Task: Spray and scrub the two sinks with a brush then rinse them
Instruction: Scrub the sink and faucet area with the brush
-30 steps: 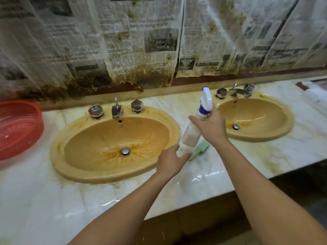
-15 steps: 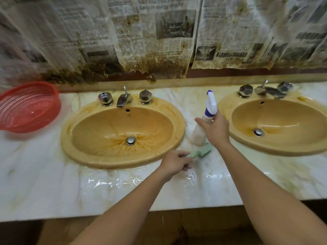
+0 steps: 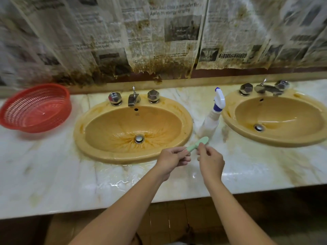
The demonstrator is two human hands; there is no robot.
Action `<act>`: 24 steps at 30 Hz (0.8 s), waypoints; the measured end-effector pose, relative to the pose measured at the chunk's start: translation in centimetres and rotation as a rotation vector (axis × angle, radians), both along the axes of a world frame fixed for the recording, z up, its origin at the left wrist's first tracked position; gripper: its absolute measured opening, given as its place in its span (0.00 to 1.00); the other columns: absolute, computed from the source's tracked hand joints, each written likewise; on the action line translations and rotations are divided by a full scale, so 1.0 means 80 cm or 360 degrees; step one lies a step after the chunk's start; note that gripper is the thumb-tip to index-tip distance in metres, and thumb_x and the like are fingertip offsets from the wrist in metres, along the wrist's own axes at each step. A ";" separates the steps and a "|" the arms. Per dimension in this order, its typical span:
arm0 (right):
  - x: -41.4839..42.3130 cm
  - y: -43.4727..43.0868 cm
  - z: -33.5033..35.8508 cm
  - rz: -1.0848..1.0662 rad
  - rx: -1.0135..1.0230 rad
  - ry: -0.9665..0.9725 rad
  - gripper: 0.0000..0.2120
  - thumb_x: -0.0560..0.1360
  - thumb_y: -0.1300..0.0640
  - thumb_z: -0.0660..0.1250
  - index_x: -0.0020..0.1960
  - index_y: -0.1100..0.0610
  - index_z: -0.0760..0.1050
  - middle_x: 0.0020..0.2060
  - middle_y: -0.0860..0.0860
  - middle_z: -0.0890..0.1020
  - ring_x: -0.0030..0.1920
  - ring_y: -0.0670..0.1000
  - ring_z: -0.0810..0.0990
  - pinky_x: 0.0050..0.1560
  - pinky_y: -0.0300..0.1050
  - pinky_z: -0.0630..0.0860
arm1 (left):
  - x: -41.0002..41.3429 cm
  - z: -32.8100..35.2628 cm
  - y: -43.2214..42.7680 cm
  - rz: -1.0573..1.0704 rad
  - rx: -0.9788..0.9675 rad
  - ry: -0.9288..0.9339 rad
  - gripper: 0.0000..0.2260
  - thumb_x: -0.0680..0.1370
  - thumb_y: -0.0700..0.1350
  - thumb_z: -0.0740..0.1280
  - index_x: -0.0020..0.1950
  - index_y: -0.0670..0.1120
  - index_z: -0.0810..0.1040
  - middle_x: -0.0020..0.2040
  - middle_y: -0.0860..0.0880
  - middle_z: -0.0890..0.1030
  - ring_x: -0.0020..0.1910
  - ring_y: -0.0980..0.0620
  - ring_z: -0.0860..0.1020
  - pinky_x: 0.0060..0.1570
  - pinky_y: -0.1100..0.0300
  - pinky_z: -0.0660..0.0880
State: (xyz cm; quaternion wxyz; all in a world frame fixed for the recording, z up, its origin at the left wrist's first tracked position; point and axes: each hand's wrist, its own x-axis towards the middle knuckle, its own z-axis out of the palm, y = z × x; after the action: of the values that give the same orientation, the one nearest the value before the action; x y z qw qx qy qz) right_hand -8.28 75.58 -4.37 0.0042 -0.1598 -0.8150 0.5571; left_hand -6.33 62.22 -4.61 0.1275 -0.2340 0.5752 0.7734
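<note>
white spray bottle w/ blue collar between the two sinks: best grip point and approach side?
Grip the white plastic spray bottle at its narrow neck just under the blue collar, coming from the front, the counter-edge side. It stands upright on the marble counter with its nozzle pointing away toward the wall, so a front approach wraps the neck and likely puts the trigger within a finger's reach.

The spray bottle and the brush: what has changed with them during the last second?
The right hand let go of the spray bottle, now standing between the sinks, and came to the green brush, which the left hand picked up. The red basket stayed put.
</note>
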 end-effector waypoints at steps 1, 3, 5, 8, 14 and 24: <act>0.002 -0.010 0.005 -0.0005 -0.0005 -0.0019 0.16 0.80 0.44 0.64 0.39 0.51 0.81 0.35 0.45 0.84 0.40 0.49 0.83 0.45 0.50 0.79 | 0.005 0.003 -0.008 0.0029 0.0008 0.0013 0.03 0.80 0.38 0.70 0.53 0.43 0.83 0.46 0.44 0.85 0.41 0.51 0.84 0.45 0.61 0.81; 0.007 -0.033 0.018 0.0027 -0.0025 -0.0059 0.18 0.79 0.42 0.65 0.38 0.52 0.81 0.35 0.47 0.84 0.40 0.51 0.84 0.46 0.51 0.80 | 0.014 0.009 -0.026 0.0090 0.0046 0.0040 0.04 0.81 0.39 0.70 0.54 0.44 0.82 0.46 0.45 0.87 0.42 0.51 0.84 0.44 0.61 0.80; 0.011 -0.058 0.028 0.0109 -0.0051 -0.0110 0.19 0.77 0.41 0.67 0.38 0.54 0.82 0.35 0.50 0.85 0.41 0.53 0.84 0.47 0.51 0.79 | 0.025 0.015 -0.049 0.0119 0.0070 0.0091 0.06 0.81 0.40 0.69 0.57 0.45 0.82 0.45 0.47 0.87 0.43 0.52 0.85 0.44 0.61 0.80; 0.014 -0.103 0.037 0.0184 -0.0097 -0.0141 0.16 0.73 0.42 0.71 0.37 0.53 0.84 0.34 0.48 0.85 0.42 0.51 0.84 0.46 0.49 0.78 | 0.043 0.022 -0.088 0.0104 -0.0034 0.0191 0.09 0.81 0.43 0.70 0.60 0.47 0.83 0.46 0.50 0.87 0.44 0.54 0.85 0.47 0.59 0.80; 0.000 -0.184 0.040 0.0422 -0.0111 -0.0193 0.10 0.78 0.54 0.67 0.47 0.59 0.83 0.42 0.53 0.86 0.40 0.52 0.85 0.36 0.43 0.71 | 0.077 0.002 -0.197 0.0059 -0.0698 0.0307 0.16 0.78 0.52 0.74 0.64 0.51 0.83 0.51 0.55 0.87 0.50 0.58 0.84 0.50 0.63 0.76; -0.086 -0.234 -0.008 0.1317 0.0951 -0.0401 0.19 0.82 0.48 0.62 0.48 0.63 0.80 0.38 0.55 0.83 0.34 0.53 0.75 0.34 0.45 0.69 | 0.115 -0.087 -0.402 0.0533 -0.1819 -0.0140 0.16 0.80 0.47 0.59 0.66 0.44 0.73 0.58 0.42 0.79 0.63 0.38 0.74 0.60 0.44 0.72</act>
State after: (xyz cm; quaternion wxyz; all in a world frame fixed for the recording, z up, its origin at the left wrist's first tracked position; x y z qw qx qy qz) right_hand -15.17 56.90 -5.05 -0.2688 0.1179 -0.9274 0.2320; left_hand 2.90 30.06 -11.59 -0.1186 -0.3849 0.8497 0.3404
